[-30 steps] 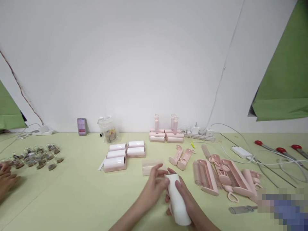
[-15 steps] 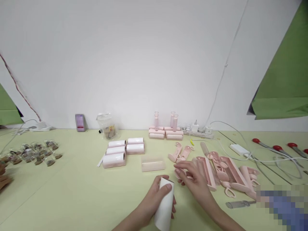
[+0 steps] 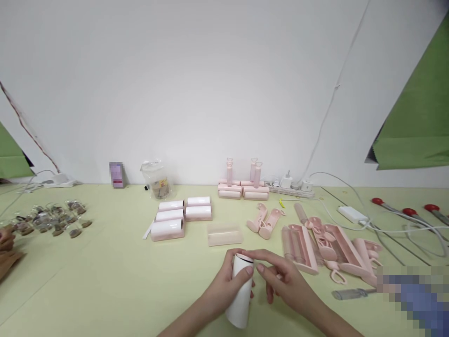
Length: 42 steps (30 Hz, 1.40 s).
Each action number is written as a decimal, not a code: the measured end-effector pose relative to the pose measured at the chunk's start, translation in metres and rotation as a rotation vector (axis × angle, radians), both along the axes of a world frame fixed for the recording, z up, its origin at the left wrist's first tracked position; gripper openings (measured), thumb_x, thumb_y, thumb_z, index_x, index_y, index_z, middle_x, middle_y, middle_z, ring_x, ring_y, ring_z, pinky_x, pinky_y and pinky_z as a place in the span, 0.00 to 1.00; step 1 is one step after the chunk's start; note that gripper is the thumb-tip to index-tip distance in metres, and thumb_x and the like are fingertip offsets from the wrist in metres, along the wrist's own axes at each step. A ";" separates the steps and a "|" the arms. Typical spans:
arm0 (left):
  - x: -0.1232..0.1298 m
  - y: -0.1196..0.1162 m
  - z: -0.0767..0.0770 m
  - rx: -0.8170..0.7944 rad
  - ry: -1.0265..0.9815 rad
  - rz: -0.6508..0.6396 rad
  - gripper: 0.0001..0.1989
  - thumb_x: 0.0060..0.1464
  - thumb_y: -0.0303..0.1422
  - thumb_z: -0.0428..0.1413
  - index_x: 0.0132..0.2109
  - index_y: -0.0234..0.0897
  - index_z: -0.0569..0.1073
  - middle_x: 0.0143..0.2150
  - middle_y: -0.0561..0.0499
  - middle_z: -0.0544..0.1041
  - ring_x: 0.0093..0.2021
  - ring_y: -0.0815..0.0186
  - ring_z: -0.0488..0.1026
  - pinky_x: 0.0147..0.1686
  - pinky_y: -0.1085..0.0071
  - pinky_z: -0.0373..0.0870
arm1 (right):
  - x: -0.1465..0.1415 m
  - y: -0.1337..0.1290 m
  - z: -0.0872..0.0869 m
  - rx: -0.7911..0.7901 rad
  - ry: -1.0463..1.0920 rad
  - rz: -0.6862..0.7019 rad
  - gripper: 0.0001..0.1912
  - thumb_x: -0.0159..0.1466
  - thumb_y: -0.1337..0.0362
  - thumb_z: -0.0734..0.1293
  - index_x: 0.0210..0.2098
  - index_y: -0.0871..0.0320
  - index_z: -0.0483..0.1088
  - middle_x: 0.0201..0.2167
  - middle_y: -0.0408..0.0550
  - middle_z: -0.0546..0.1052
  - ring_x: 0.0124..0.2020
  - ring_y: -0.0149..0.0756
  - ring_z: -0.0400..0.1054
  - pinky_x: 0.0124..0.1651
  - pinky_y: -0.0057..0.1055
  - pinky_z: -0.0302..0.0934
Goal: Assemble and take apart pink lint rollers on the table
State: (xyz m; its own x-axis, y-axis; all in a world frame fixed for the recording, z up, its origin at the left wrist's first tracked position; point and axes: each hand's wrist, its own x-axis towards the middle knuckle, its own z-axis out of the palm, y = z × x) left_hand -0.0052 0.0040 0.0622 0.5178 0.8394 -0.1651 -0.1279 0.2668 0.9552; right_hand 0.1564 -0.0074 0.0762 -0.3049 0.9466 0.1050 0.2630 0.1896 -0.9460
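My left hand (image 3: 228,278) is wrapped round a white adhesive lint roll (image 3: 239,299), held tilted just above the table. On the roll's upper end rests a pale pink end cap (image 3: 244,257), with a dark gap at its rim. My right hand (image 3: 286,281) reaches in from the right. Its index fingertip touches the cap, while the thumb stays apart from it and the other fingers curl beneath. Beyond my hands lies a clear pinkish cover (image 3: 224,235). Pink lint roller shells (image 3: 270,223) lie to the right of it.
Several white rolls (image 3: 167,229) lie left of centre. Assembled pink rollers (image 3: 229,192) stand by the wall near a power strip (image 3: 294,192). More pink parts (image 3: 347,250), cables and red-ended tools (image 3: 409,213) spread rightward. Small glass domes (image 3: 58,217) sit far left, beside another person's hand (image 3: 6,238).
My right hand has moved left with a pink cap, which now sits on the roll's upper end. The roll in my left hand has come slightly more upright.
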 end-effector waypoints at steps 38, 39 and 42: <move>0.000 -0.020 -0.040 0.683 0.060 0.291 0.19 0.55 0.37 0.47 0.51 0.40 0.49 0.53 0.40 0.58 0.53 0.60 0.59 0.53 0.60 0.52 | -0.028 -0.008 -0.007 -0.664 1.113 0.058 0.11 0.60 0.60 0.57 0.38 0.59 0.65 0.36 0.49 0.74 0.41 0.38 0.67 0.44 0.31 0.58; 0.000 -0.020 -0.037 0.712 0.055 0.266 0.17 0.56 0.36 0.46 0.50 0.40 0.50 0.53 0.40 0.60 0.52 0.60 0.60 0.52 0.60 0.53 | -0.027 -0.010 -0.007 -0.647 1.089 0.054 0.11 0.60 0.61 0.58 0.39 0.59 0.65 0.36 0.48 0.73 0.41 0.37 0.66 0.42 0.29 0.58; 0.001 -0.015 -0.031 0.846 0.012 0.178 0.15 0.55 0.32 0.47 0.49 0.43 0.52 0.51 0.41 0.63 0.52 0.59 0.60 0.51 0.60 0.55 | -0.026 -0.013 -0.008 -0.602 0.987 0.016 0.12 0.59 0.60 0.59 0.42 0.56 0.64 0.36 0.45 0.72 0.40 0.35 0.65 0.38 0.27 0.58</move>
